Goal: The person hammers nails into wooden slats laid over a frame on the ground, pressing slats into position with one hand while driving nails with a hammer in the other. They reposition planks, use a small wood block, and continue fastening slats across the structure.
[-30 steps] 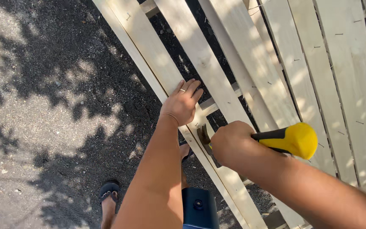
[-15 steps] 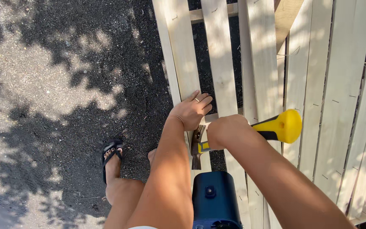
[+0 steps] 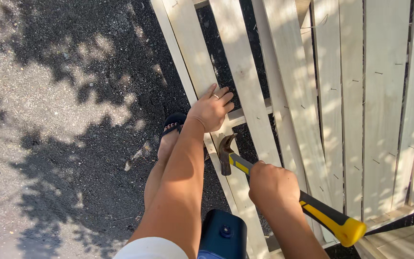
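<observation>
Gravel is lying under the stiff wooden pallet (image 3: 245, 81) I'm pressing flat with my left hand (image 3: 210, 110); my right hand (image 3: 271, 184) is gripping the head-heavy hammer (image 3: 283, 189) mid-handle, head just beside the slat.

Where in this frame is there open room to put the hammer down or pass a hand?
Free: the asphalt left of the foot, and the slats on the right. Crowded: the outer slat where the left hand presses, with the hammer in the right hand just below it.
</observation>
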